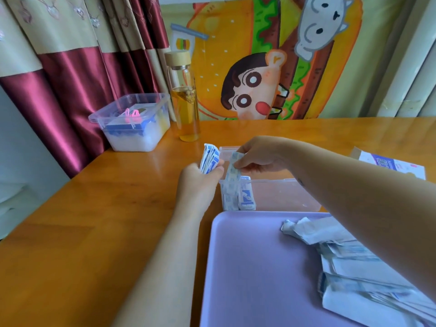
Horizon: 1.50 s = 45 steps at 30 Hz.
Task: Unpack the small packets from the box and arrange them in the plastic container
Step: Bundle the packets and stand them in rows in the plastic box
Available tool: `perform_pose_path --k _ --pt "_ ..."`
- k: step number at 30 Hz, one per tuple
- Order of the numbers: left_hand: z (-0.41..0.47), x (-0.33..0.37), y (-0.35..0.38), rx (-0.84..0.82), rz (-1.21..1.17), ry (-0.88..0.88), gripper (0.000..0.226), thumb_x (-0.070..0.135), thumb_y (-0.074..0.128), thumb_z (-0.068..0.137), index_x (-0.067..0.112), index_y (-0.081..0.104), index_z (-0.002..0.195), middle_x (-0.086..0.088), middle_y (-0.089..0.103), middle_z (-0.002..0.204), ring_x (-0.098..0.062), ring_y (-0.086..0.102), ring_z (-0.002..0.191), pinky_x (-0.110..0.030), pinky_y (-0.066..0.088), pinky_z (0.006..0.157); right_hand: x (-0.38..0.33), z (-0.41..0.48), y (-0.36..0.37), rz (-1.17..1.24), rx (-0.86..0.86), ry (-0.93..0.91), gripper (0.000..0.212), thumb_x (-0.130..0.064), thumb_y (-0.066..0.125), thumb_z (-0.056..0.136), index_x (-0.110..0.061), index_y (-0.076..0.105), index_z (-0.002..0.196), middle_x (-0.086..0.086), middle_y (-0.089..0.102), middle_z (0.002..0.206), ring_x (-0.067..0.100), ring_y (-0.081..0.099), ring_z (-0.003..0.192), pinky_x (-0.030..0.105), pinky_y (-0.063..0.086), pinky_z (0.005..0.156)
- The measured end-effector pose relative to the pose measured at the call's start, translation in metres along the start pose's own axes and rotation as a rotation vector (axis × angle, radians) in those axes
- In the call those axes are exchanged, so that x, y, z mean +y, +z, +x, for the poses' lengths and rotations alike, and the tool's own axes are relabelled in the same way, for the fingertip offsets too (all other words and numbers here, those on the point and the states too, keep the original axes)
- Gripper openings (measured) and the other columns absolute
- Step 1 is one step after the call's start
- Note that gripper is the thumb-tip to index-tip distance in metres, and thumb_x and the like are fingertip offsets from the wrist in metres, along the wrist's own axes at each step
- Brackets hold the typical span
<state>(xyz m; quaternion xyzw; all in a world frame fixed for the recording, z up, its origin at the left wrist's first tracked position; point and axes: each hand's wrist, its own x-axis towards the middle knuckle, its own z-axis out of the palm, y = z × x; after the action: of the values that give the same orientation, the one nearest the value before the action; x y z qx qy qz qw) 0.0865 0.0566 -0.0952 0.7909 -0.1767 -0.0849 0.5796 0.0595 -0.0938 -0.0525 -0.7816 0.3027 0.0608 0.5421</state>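
Left hand [199, 182] grips a stack of packets [210, 160] just left of the clear plastic container [283, 197]. Right hand [262, 154] pinches a single packet [233, 172] over its left end, where a few stand upright. The box [389, 165] lies far right on the desk [94, 208], and loose packets [349, 263] sit on the near purple tray [247, 267].

Hands: two, left hand [198, 182] and right hand [262, 154]. Clear plastic containers: two, near container [283, 194] and far container [132, 119]. Glass bottle [185, 97]: one. Purple tray [247, 267]: one. Cardboard box [389, 164]: one. Single packet [233, 168], pinched: one. Upright packets [246, 197] in near container: at least two. Packet stack [210, 159] and tray pile [349, 256]: too overlapped to count.
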Motion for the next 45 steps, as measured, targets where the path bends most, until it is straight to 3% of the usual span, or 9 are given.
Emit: perform_pose_path --k 6,12,18,22,27,32,38,42,45 --pt "0.000 0.000 0.003 -0.017 -0.003 -0.002 0.019 0.035 0.061 0.089 0.018 0.051 0.093 0.004 0.053 0.072 -0.007 0.050 0.063 -0.020 0.040 0.052 -0.001 0.002 0.013 -0.221 0.005 -0.020 0.027 -0.002 0.062 0.087 -0.005 0.059 0.114 0.007 0.062 0.086 0.012 0.058 0.069 0.015 0.048 0.046" --pt "0.000 0.000 0.002 -0.028 0.037 -0.013 0.020 0.037 0.059 0.091 0.020 0.048 0.095 0.005 0.052 0.075 -0.009 0.052 0.065 -0.018 0.040 0.051 0.004 0.006 0.022 -0.464 0.087 -0.090 0.028 -0.012 0.066 0.086 -0.005 0.063 0.112 0.006 0.065 0.093 0.012 0.058 0.070 0.016 0.045 0.054" --pt "-0.001 0.001 0.000 -0.042 0.079 -0.007 0.023 0.040 0.058 0.091 0.020 0.047 0.096 0.002 0.054 0.079 -0.009 0.051 0.065 -0.018 0.039 0.049 -0.001 0.004 0.015 -0.532 0.101 -0.166 0.033 -0.013 0.066 0.086 -0.001 0.064 0.116 0.012 0.071 0.104 0.021 0.070 0.091 0.030 0.055 0.088" --pt "0.000 0.001 0.000 -0.042 0.083 -0.011 0.024 0.039 0.058 0.090 0.020 0.047 0.098 0.002 0.053 0.080 -0.010 0.051 0.066 -0.019 0.038 0.050 -0.002 -0.003 0.011 -0.646 0.115 -0.213 0.026 -0.013 0.056 0.093 -0.007 0.066 0.116 0.007 0.070 0.109 0.017 0.068 0.095 0.030 0.052 0.092" --pt "-0.001 0.002 -0.002 -0.039 0.082 -0.004 0.021 0.038 0.058 0.090 0.020 0.048 0.096 0.004 0.052 0.075 -0.009 0.052 0.066 -0.021 0.041 0.053 -0.001 -0.013 0.006 -0.468 0.162 -0.345 0.025 -0.009 0.056 0.092 -0.012 0.066 0.114 0.007 0.070 0.104 0.008 0.064 0.071 0.012 0.050 0.055" --pt "0.004 0.019 -0.013 0.037 -0.096 0.057 0.020 0.040 0.061 0.088 0.021 0.063 0.091 0.002 0.057 0.070 -0.011 0.051 0.060 -0.027 0.043 0.059 -0.010 -0.036 -0.002 0.045 0.058 -0.531 0.038 0.006 0.052 0.088 -0.023 0.061 0.110 0.002 0.068 0.109 0.011 0.060 0.071 0.020 0.047 0.060" --pt "-0.007 0.036 -0.016 -0.302 -0.380 0.044 0.013 0.022 0.058 0.092 0.012 0.063 0.085 0.006 0.046 0.054 -0.007 0.035 0.047 -0.018 0.032 0.044 -0.019 -0.067 -0.001 -0.077 0.065 -0.780 0.058 0.003 0.059 0.083 -0.029 0.051 0.130 0.001 0.061 0.115 0.016 0.064 0.084 0.023 0.055 0.067" --pt "-0.018 0.044 -0.019 -0.555 -0.581 -0.093 0.020 0.013 0.049 0.095 0.010 0.063 0.080 0.004 0.039 0.054 -0.004 0.034 0.043 -0.015 0.033 0.041 -0.019 -0.077 0.003 -0.253 0.116 -0.853 0.036 0.000 0.054 0.090 -0.020 0.061 0.119 -0.006 0.065 0.086 0.002 0.061 0.063 0.015 0.049 0.060" --pt "-0.024 0.043 -0.025 -0.710 -0.516 -0.151 0.014 0.022 0.057 0.086 0.013 0.066 0.090 0.003 0.048 0.059 -0.007 0.046 0.049 -0.021 0.047 0.047 -0.017 -0.076 -0.002 -0.349 0.185 -0.870 0.024 -0.006 0.055 0.092 -0.020 0.065 0.108 -0.006 0.068 0.091 0.004 0.062 0.074 0.018 0.050 0.066"
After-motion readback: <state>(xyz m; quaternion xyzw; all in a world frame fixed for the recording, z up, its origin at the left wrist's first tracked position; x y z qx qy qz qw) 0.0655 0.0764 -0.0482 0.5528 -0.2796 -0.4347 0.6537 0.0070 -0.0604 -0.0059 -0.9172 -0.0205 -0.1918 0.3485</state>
